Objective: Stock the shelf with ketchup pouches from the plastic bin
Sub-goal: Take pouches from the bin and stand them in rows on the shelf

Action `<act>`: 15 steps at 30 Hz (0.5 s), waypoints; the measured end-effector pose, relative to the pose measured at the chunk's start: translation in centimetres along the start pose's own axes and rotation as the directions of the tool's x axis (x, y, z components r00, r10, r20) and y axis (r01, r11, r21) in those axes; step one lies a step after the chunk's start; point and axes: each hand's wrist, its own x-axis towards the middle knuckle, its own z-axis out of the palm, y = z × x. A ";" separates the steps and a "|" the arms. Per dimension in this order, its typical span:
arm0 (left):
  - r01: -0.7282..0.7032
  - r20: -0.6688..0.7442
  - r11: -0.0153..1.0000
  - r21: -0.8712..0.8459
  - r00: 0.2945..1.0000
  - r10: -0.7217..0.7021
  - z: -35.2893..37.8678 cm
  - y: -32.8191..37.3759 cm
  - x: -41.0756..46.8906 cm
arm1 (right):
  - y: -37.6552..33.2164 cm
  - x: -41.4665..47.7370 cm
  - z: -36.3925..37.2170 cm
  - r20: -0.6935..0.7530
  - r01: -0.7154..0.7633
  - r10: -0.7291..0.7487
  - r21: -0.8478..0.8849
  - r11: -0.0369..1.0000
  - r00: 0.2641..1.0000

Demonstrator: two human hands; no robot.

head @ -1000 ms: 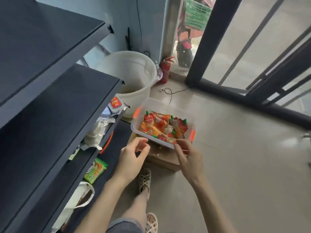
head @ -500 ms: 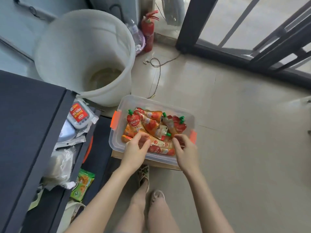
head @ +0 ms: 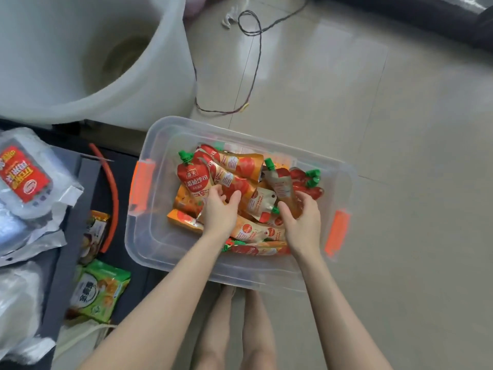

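Both my hands are in the clear plastic bin. My left hand grips a ketchup pouch; my right hand clasps a spouted pouch.

Both hands are reaching into the clear bin at frame centre: the left hand is pressing on the pouches, the right hand is closing around one pouch. A white bucket is filling the upper left.

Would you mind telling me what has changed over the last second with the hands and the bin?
Both hands went from the bin's near rim down into the ketchup pouches. The left hand now closes on one pouch, and the right hand closes on another; neither is lifted out yet. The camera dipped closer. The plastic bin stayed put beside the white bucket.
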 end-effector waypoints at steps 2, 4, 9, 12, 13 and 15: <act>0.066 -0.029 0.996 -0.060 0.997 -0.068 2.1 -0.1 0.9 | 1.1 1.2 0.7 -0.010 -0.048 0.048 0.025 0.999 0.999; 0.098 -0.079 0.991 -0.089 0.991 -0.105 3.9 -0.1 1.3 | 1.9 2.0 1.2 -0.035 -0.060 0.062 0.045 0.997 0.997; 0.292 -0.161 0.927 -0.235 0.929 -0.333 6.1 0.2 1.8 | 2.2 3.3 1.6 -0.091 -0.032 0.030 -0.021 0.999 0.995; 0.339 -0.180 0.887 -0.312 0.896 -0.406 6.4 0.2 2.4 | 2.8 3.3 1.7 -0.100 -0.060 0.057 -0.028 0.998 0.993; 0.352 -0.181 0.877 -0.327 0.887 -0.424 6.3 0.4 2.6 | 3.0 3.3 1.7 -0.099 -0.058 0.056 -0.019 0.998 0.993; 0.367 -0.178 0.856 -0.363 0.875 -0.450 6.3 0.8 3.0 | 3.4 3.4 1.5 -0.093 -0.042 0.043 0.009 0.999 0.995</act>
